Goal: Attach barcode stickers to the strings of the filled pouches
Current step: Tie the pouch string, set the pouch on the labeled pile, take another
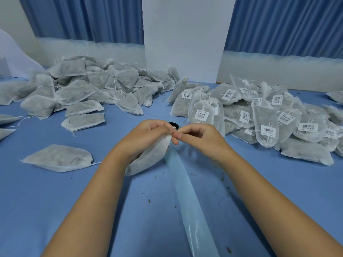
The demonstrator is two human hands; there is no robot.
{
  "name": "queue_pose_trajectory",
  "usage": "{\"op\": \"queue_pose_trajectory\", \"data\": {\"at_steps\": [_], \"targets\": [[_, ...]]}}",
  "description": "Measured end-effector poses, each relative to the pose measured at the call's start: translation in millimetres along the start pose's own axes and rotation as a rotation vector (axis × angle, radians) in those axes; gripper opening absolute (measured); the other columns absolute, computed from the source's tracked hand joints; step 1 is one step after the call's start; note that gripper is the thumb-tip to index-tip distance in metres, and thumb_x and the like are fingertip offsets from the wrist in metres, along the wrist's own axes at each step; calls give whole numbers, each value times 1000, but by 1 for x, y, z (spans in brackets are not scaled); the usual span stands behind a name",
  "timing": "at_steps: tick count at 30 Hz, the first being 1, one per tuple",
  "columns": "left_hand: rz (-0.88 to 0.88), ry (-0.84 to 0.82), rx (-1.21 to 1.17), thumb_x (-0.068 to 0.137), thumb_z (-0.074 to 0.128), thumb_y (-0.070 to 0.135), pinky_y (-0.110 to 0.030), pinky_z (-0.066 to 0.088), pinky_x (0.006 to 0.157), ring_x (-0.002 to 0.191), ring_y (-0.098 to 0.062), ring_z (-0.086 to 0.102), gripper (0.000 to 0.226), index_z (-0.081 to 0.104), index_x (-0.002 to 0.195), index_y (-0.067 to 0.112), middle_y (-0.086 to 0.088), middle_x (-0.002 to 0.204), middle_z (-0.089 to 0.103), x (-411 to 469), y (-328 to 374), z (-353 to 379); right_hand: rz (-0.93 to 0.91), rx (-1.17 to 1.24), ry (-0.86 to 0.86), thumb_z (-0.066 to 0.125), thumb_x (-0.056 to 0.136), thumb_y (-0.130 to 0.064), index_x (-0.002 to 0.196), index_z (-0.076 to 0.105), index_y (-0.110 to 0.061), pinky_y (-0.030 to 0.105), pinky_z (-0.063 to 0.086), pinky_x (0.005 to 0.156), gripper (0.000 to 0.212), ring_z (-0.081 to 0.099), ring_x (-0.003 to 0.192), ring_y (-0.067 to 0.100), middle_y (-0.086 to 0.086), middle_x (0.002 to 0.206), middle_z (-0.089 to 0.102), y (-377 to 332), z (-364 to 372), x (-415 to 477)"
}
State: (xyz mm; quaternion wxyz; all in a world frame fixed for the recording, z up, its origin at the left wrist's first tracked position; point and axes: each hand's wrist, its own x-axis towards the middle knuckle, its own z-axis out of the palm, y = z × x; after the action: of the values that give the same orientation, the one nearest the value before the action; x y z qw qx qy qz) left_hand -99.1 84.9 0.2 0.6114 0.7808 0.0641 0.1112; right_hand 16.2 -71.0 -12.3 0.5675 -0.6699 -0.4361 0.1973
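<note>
At far left, heap of unlabelled pouches [83, 89], cut off by the frame edge. Nearer, on the blue table [55, 201], one lone pouch [57, 157]. In the left hand [148, 134], fingers curled round a filled pouch [148, 158], white, grey contents dim through the fabric. Right hand [200, 138] pinching its neck; string and any sticker hidden between fingertips. Underneath, pale backing strip [187, 197]. At right, labelled pile [259, 117].
</note>
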Motion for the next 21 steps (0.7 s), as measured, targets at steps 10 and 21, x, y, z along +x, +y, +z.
{"op": "queue_pose_trajectory", "data": {"at_steps": [10,21], "targets": [[15,109,138,91,65,21,-23,45,92,96,-11,67,18,73,76,25,8,93,75,3,-3,1,-12,-125,103,57,91,-5,74,60,-16,7,35,50,20,48,53,-6,-25,57,54,2,5,1],[-4,211,227,89,63,17,-3,39,60,65,5,53,17,74,76,16,11,72,69,4,-4,6,-72,-49,121,73,84,-4,83,63,-17,20,48,71,17,58,71,9,-6,77,65,2,6,3]]}}
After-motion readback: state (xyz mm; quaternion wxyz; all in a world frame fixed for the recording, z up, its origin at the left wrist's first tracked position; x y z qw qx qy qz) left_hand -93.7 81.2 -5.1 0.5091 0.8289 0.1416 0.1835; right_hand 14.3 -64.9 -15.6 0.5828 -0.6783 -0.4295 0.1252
